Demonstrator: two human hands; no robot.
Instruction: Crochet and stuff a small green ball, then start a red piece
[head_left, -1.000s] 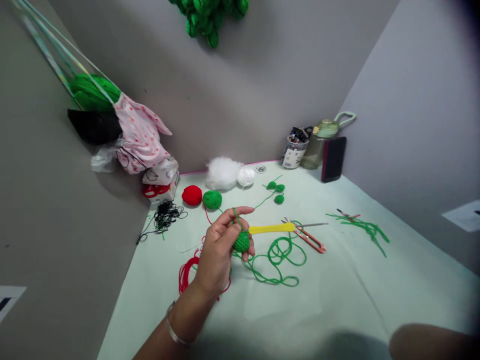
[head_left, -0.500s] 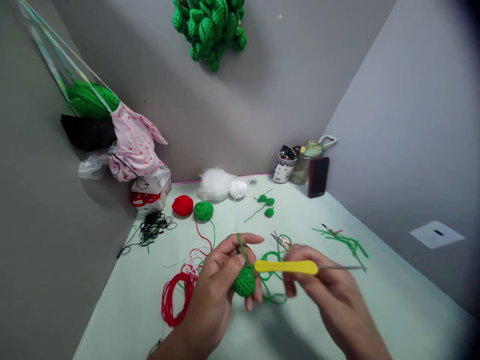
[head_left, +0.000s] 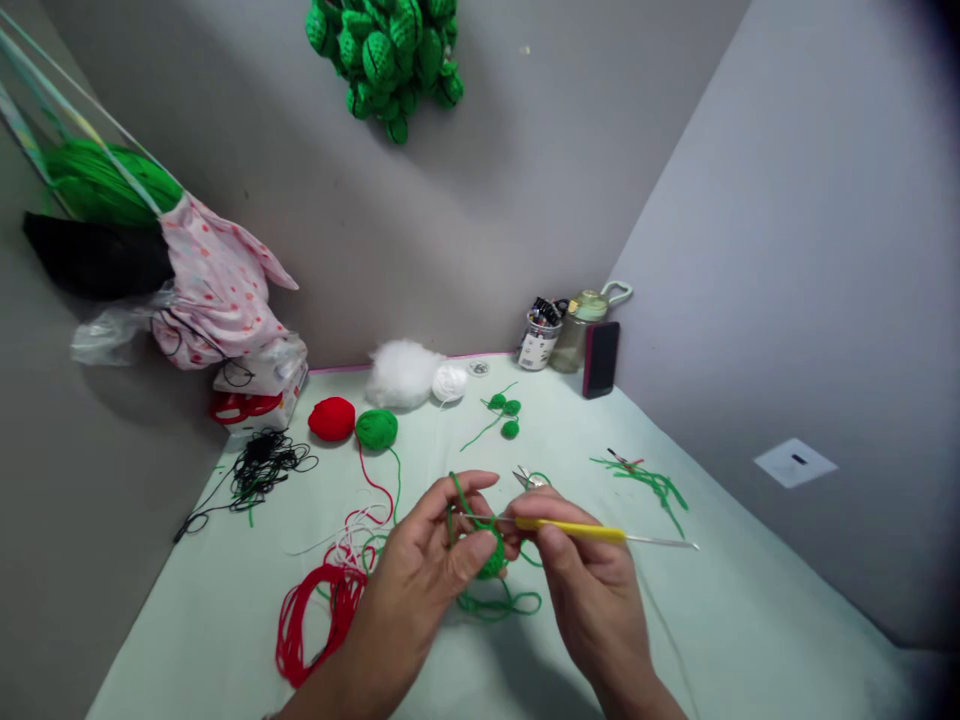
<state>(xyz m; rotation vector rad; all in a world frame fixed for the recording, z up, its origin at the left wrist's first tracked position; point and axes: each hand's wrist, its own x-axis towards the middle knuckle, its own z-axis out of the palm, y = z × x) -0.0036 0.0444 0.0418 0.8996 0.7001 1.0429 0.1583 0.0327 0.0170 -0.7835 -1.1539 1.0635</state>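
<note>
My left hand (head_left: 427,560) is closed on a small round green crochet piece (head_left: 492,558), partly hidden by the thumb. A strand of green yarn (head_left: 460,492) runs over its raised index finger. My right hand (head_left: 589,580) pinches the yellow handle of a crochet hook (head_left: 581,528). The hook's metal shaft reaches left to the yarn at the top of the piece, and its other metal end points right. Loose green yarn loops lie on the table under both hands. Scissors (head_left: 525,478) lie just behind my right hand, mostly covered by it.
A red yarn ball (head_left: 331,419), a green yarn ball (head_left: 376,429) and white stuffing (head_left: 403,374) sit toward the back. Red yarn (head_left: 292,630) and black yarn (head_left: 266,468) lie left. Green scraps (head_left: 652,482) lie right. A phone (head_left: 601,360) leans near a bottle (head_left: 576,335).
My right hand has come in from the right and taken hold of the hook's yellow handle. The hook's left end now shows as bare metal at the yarn. The view has shifted.
</note>
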